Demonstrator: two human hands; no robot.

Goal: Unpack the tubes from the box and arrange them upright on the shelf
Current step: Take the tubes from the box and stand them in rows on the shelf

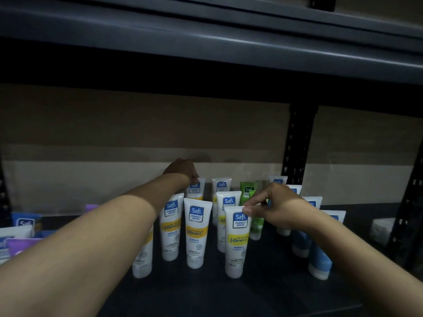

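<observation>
- Right up front, the right grip [283, 207] grasps the front Vitamin C tube [237, 242], with thumb and forefinger pinching the right corner of its flat crimped top.
- That tube stands upright, cap down, on the dark shelf [206, 296], nearest the camera in the white-and-yellow group.
- Farther back, the left grip [183, 171] reaches to the rear row. Its fingers curl down over the top edge of the rear white tube [197, 188], grasping it. The thumb is hidden behind the hand.
- Between the two hands stand more white-and-yellow tubes [196, 232], all cap down, in loose rows running front to back. One of them is partly hidden behind the left forearm.
- Just behind the right fingers are two green tubes [248, 191], one in front of the other.
- Under and beyond the right wrist a line of blue tubes [320, 263] runs back along the right side, also cap down.
- At the far left edge lie a purple tube [20, 245] and other blue and white ones. How they are set cannot be told.
- A black perforated post [297, 143] rises at the back right against a tan backing [137, 133].
- The grey upper shelf [206, 42] spans the top.
</observation>
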